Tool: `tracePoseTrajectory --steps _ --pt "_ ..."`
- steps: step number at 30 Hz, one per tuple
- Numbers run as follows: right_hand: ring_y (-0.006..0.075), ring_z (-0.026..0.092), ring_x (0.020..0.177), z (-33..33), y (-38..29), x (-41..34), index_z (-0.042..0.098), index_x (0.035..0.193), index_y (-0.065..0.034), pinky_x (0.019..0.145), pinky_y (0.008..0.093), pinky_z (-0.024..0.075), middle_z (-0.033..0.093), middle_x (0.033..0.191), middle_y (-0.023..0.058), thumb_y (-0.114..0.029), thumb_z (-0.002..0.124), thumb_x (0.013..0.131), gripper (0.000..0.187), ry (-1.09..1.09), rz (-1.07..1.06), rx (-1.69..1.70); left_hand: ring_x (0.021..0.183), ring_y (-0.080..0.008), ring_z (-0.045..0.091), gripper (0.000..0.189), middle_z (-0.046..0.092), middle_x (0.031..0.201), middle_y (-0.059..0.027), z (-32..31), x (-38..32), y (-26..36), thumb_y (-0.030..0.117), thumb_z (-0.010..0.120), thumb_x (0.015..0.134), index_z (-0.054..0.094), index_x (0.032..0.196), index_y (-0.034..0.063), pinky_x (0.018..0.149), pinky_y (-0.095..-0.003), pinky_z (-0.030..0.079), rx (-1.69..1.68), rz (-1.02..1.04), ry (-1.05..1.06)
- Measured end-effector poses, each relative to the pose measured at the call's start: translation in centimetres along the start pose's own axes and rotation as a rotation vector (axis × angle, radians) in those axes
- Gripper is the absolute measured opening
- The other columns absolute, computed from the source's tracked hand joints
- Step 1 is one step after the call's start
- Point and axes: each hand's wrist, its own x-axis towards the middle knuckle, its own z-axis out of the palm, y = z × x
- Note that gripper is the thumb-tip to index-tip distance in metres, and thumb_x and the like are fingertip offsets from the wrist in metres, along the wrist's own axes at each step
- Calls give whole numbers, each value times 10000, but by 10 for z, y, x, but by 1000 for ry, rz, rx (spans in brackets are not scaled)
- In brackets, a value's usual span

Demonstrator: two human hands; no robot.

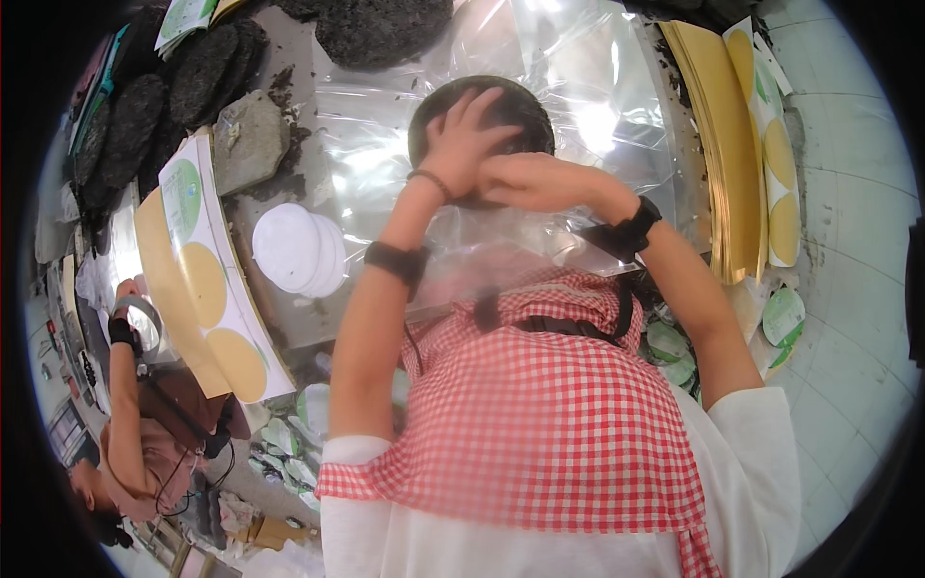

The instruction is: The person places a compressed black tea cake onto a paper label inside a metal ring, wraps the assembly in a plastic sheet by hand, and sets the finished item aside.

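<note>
My left hand (pixel 468 144) lies with spread fingers on a dark round disc (pixel 536 108), palm down. My right hand (pixel 538 180) is flat, its fingers reaching onto the left hand near the wrist. Between them they cover much of the disc, and its lower part is mostly hidden. Clear plastic film (pixel 376 137) is spread on the worktop around the disc; whether it also wraps the disc I cannot tell. Left of my left forearm is a small stack of white round discs (pixel 298 249).
Dark rough round cakes (pixel 383 32) lie at the top and upper left. Gold sheets with round stickers (pixel 730 144) stand on the right, more sticker sheets (pixel 209 289) on the left. Beside those sits a grey stone block (pixel 249 141). Another person (pixel 130 433) works at far left.
</note>
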Motion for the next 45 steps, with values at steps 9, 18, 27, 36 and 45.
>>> tracePoseTrajectory --steps 9,18,27,36,45 --pt "91 493 622 -46 -18 -76 493 925 -35 593 238 420 501 755 18 -77 471 947 53 562 -9 839 1407 -362 219 443 308 1506 -85 -9 8 10 332 659 824 603 1258 267 1070 -533 212 -18 65 26" --pt "316 590 790 -60 63 -249 590 943 -30 626 404 482 551 852 157 -212 583 882 191 883 749 -1211 1376 -404 203 554 266 1514 -144 -14 10 33 498 701 720 614 1231 304 988 -611 224 319 36 3" --pt "292 582 1127 27 -11 -52 576 1219 -75 985 384 451 586 1255 126 -78 643 744 480 702 -424 -529 1425 -414 119 598 166 1556 -137 -25 1 21 494 680 719 588 1271 282 1053 -682 161 229 58 -173" --pt "281 602 854 50 20 -1 636 841 -65 763 412 482 607 891 100 -344 664 770 289 689 -185 -528 844 -334 601 188 614 935 -161 -76 -115 148 77 631 824 632 989 -12 785 -405 489 -96 -125 40" --pt "296 596 819 30 13 -2 637 715 -44 749 411 459 616 766 120 -445 617 831 418 591 -125 -518 1040 -364 582 463 627 1094 -171 -12 -52 28 136 701 749 600 1177 -10 923 -433 455 -306 -152 773"
